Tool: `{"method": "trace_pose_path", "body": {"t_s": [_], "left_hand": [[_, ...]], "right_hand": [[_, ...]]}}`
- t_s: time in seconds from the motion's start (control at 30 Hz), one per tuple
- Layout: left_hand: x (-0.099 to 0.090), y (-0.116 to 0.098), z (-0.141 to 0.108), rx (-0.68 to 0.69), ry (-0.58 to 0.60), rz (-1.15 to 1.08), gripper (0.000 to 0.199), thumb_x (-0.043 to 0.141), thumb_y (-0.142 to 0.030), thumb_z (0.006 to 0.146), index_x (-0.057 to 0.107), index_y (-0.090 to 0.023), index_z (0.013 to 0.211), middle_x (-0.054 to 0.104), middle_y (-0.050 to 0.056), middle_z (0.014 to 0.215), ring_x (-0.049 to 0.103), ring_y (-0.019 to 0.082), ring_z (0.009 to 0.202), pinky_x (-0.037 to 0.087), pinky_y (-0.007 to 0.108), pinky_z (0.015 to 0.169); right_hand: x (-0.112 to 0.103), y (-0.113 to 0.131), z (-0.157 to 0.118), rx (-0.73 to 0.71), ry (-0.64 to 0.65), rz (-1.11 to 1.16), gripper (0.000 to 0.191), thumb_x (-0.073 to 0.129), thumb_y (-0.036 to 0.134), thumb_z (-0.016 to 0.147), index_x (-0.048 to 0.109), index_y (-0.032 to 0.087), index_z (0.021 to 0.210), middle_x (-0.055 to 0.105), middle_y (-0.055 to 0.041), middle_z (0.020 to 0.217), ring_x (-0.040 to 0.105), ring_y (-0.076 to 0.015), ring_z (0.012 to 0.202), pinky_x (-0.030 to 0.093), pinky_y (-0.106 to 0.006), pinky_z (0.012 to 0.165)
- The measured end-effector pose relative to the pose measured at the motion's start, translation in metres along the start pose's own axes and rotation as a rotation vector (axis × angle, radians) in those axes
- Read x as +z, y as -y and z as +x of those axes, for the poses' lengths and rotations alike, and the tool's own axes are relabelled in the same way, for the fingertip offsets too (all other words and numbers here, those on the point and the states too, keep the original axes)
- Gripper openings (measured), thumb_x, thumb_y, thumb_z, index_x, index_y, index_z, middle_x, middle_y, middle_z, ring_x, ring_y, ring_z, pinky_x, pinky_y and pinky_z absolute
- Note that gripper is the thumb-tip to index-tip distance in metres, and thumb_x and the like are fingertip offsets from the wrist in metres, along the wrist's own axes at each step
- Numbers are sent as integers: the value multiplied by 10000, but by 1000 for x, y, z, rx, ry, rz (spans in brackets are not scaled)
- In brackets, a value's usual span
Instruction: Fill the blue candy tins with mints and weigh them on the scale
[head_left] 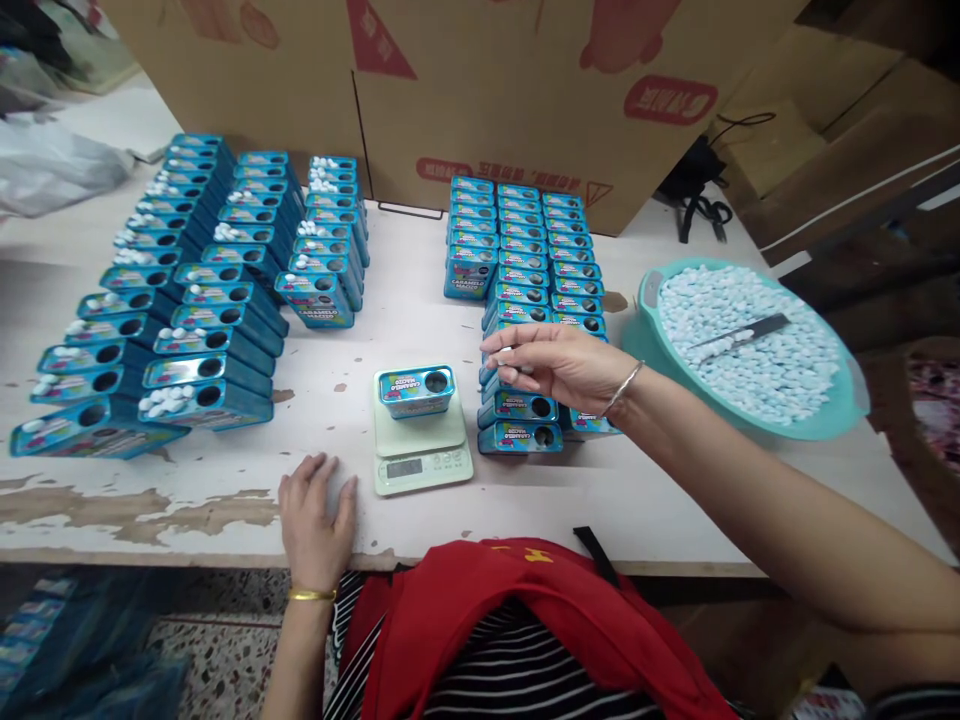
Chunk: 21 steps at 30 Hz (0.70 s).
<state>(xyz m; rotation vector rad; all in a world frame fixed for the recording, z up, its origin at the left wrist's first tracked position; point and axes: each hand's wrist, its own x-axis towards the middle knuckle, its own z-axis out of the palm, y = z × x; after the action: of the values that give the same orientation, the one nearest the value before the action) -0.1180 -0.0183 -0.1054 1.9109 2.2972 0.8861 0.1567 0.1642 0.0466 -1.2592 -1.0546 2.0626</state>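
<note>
One scale (pixel 420 438) | one tin (pixel 416 388) aboard | right fingers (pixel 529 335) pinching perhaps two candies (pixel 505 356) | left fingers (pixel 321 476) apart

The white tabletop (pixel 652 510) here is scuffed, peeled brown near its front left. A big printed carton (pixel 480 110) walls off the back. Below, I see speckled floor (pixel 214 640); the dim right side holds more cardboard (pixel 862 90), perhaps on shelving.

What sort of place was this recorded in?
Probably a small packing workshop, judging by the rows of blue rectangular tins, the pale green digital scale and the turquoise plastic tub full of small pale pellets.
</note>
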Motion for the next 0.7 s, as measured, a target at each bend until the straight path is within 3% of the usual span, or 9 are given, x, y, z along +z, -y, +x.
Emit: {"method": "trace_pose_path", "body": {"t_s": [0.1, 0.2, 0.3, 0.43, 0.53, 0.7], "left_hand": [[0, 1, 1, 19, -9, 9, 310, 522, -341, 855, 567, -165, 1106, 559, 142, 1169, 494, 255, 1161, 334, 472, 1050], [0, 2, 1, 39, -21, 12, 310, 521, -339, 857, 567, -156, 1104, 560, 146, 1157, 500, 255, 1146, 366, 462, 1022], [0, 2, 2, 42, -20, 6, 314, 520, -339, 854, 565, -163, 1110, 560, 144, 1155, 501, 257, 1140, 364, 472, 1021], [0, 1, 2, 19, -7, -7, 322, 521, -343, 848, 561, -180, 1123, 554, 135, 1161, 497, 259, 1143, 349, 484, 1030], [0, 0, 2, 15, -9, -5, 319, 518, -350, 849, 563, -180, 1115, 556, 136, 1159, 497, 259, 1141, 350, 483, 1029], [0, 2, 2, 35, -9, 19, 315, 521, -342, 855, 563, -163, 1112, 560, 146, 1166, 497, 262, 1153, 342, 478, 1040]], "right_hand": [[3, 0, 3, -57, 16, -128, 136, 672, 98, 714, 646, 105, 848, 641, -30, 711, 506, -39, 523, 389, -135, 441], [21, 4, 8, -129, 38, -301, 86, 622, 102, 757, 639, 102, 841, 590, 8, 624, 467, -35, 487, 332, -136, 421], [42, 8, 14, -208, 82, -517, 90, 593, 97, 777, 654, 96, 842, 545, 35, 572, 458, -41, 489, 355, -154, 460], [54, 8, 18, -347, 128, -747, 138, 575, 84, 776, 688, 85, 855, 645, -17, 731, 527, -66, 607, 434, -197, 595], [53, 5, 20, -407, 119, -780, 173, 552, 89, 782, 701, 95, 869, 682, -48, 848, 573, -90, 707, 460, -223, 678], [51, 4, 22, -309, 107, -591, 163, 556, 73, 761, 691, 91, 851, 638, -13, 696, 522, -68, 570, 441, -206, 593]]}}
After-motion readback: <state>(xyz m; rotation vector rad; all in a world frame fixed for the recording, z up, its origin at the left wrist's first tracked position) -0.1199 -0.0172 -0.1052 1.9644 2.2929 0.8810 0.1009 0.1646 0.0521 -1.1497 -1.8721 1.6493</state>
